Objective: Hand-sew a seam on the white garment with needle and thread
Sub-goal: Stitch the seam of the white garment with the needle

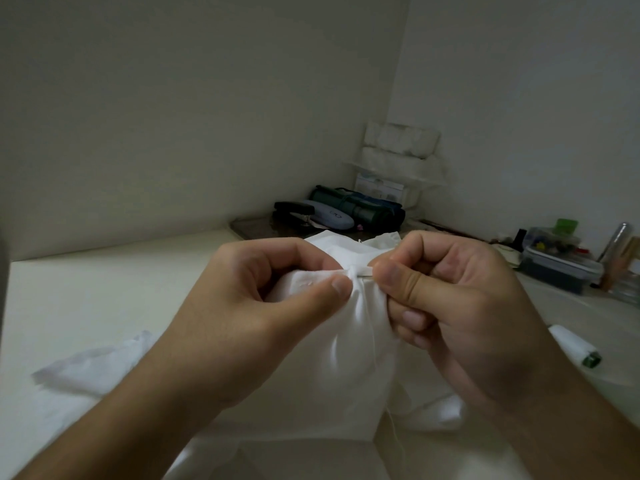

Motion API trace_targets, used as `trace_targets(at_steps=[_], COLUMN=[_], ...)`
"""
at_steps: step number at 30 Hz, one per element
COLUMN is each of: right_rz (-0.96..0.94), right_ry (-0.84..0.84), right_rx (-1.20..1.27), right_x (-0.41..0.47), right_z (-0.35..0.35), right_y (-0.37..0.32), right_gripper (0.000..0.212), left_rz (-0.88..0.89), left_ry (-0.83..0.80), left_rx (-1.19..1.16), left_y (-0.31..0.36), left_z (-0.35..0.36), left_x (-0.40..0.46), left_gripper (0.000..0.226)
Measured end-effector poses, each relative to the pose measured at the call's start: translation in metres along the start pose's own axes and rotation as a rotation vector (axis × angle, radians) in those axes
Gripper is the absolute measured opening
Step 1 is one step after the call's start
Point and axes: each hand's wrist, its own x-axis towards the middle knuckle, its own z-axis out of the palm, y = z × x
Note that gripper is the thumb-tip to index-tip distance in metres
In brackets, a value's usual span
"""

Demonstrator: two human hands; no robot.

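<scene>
garment (pixel 349 327) hem is pinched taut beneath left hand (pixel 256 299) thumb; needle (pixel 366 278) (barely visible) is pinched by right hand (pixel 450 303) fingertips.

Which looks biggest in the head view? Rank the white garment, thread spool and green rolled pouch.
1. white garment, though nearest the camera
2. green rolled pouch
3. thread spool; pouch lies farther off, so this gap is unsure

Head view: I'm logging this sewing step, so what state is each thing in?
Left hand: pinching the white cloth garment, which is bunched and lifted.
Right hand: pinching at the folded edge; the thin metal needle barely shows.
White thread: hanging slack.
White thread spool: lying on its side.
Clear lidded plastic box: closed.
</scene>
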Motion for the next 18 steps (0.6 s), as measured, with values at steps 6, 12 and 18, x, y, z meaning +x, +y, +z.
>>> trace_targets(at_steps=[6, 12, 18], right_rz=[0.012, 0.021, 0.021], right_ry=[-0.015, -0.039, -0.045], right_rx=[0.013, 0.016, 0.021], right_x=[0.0004, -0.0009, -0.0005], right_z=[0.0018, 0.0025, 0.0040], right_y=[0.0013, 0.0004, 0.0001], right_gripper=[0.013, 0.015, 0.016], left_rz=[0.012, 0.022, 0.021], left_ry=[0.009, 0.004, -0.009], left_rx=[0.014, 0.045, 0.048], left_y=[-0.0002, 0.0023, 0.0007], left_z=[0.0018, 0.0018, 0.0013], left_x=[0.0010, 0.0011, 0.0016], left_gripper=[0.010, 0.012, 0.011])
